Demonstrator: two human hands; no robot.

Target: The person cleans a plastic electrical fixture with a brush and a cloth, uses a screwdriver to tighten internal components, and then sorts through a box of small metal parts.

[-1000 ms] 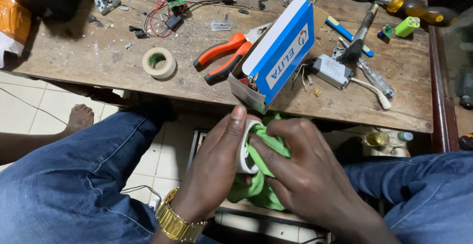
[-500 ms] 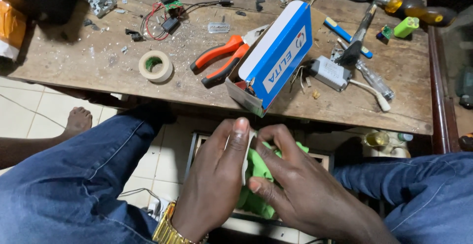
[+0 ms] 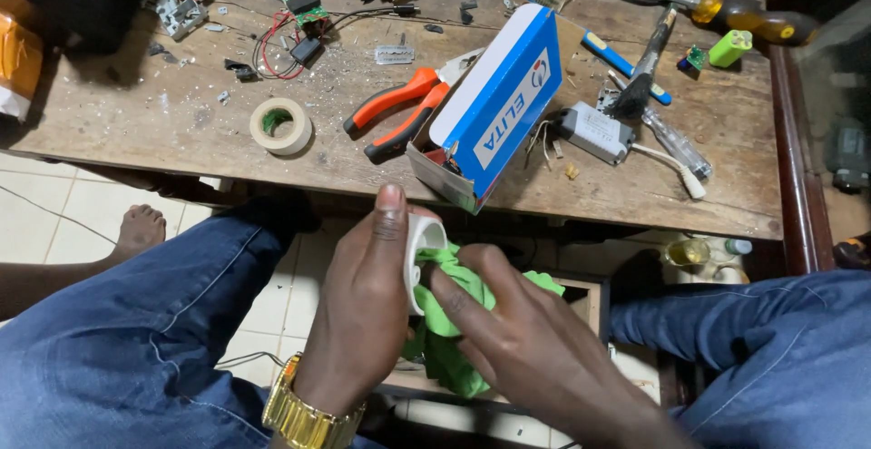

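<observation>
A small white round plastic fitting [image 3: 423, 251] is pinched on edge in the left hand [image 3: 363, 308], thumb on its far rim; a crumpled green cloth [image 3: 454, 317] is pressed against its right face by the right hand [image 3: 522, 340], near the wooden workbench [image 3: 181, 136].

A worn wooden table [image 3: 163, 131] is stretching across the upper part of the view, its top scratched, stained and dotted with small specks. Its front edge is casting a dark shadow underneath. A darker wooden rail [image 3: 787, 141] is running down its right side. Below, on the left, a floor of pale square tiles [image 3: 54, 222] with thin dark joints is showing. Under the table a low wooden frame [image 3: 590, 299], perhaps a shelf or crate, is sitting in shadow. The light is looking dim and artificial, leaving the far right corner murky.
</observation>
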